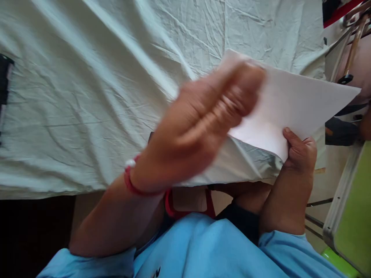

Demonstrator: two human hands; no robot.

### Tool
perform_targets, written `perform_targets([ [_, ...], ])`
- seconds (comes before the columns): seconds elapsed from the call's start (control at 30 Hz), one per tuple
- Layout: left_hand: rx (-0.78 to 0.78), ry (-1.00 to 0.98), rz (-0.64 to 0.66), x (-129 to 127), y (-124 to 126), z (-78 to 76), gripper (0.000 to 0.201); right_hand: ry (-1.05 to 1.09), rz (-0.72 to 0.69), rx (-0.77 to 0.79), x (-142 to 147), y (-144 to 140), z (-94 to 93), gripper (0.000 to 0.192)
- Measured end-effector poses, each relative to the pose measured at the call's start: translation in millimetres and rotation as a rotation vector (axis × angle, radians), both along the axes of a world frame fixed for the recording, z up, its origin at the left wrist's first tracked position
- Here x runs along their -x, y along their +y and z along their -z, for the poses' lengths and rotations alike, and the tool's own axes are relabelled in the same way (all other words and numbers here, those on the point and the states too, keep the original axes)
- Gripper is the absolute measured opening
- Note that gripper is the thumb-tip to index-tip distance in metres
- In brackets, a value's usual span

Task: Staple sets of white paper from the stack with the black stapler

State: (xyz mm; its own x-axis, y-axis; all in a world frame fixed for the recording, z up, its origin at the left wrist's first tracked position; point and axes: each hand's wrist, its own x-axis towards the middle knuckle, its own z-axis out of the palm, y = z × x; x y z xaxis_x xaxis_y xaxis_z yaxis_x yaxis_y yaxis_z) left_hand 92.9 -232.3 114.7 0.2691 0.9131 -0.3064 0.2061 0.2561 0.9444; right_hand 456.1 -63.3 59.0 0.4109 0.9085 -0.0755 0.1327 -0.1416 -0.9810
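Observation:
My left hand [199, 123], blurred by motion, is raised in front of the left part of a white sheet of paper [292, 96]. Its fingers are curled together, and whatever may be inside them is hidden. A red band with a white bead [131, 183] circles that wrist. My right hand [301, 152] grips the paper's near edge, thumb on top and the other fingers underneath. The sheet is tilted above the cloth, its near edge bent and its right corner reaching past the table's side.
A wrinkled pale cloth [87, 96] covers the table. At the far left lies a black object [5, 79]. A small dark corner shows behind my left wrist. A green-topped table [353, 208] stands at right, and a red stool [171, 204] shows below.

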Motion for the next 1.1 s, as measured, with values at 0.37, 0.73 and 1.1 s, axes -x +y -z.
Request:
perform_targets([
  [0.37, -0.136, 0.029, -0.572, 46, 146, 50.0, 0.047, 0.054, 0.079, -0.120, 30, 7, 2.6, 0.054],
  [0.73, -0.096, -0.060, -0.609, 24, 147, 64.7, 0.022, 0.112, 0.086, -0.210, 44, 11, 8.2, 0.047],
  [1.1, -0.039, -0.399, -0.513, 15, 140, 58.0, 0.028, 0.110, 0.071, -0.172, 38, 20, 24.9, 0.055],
])
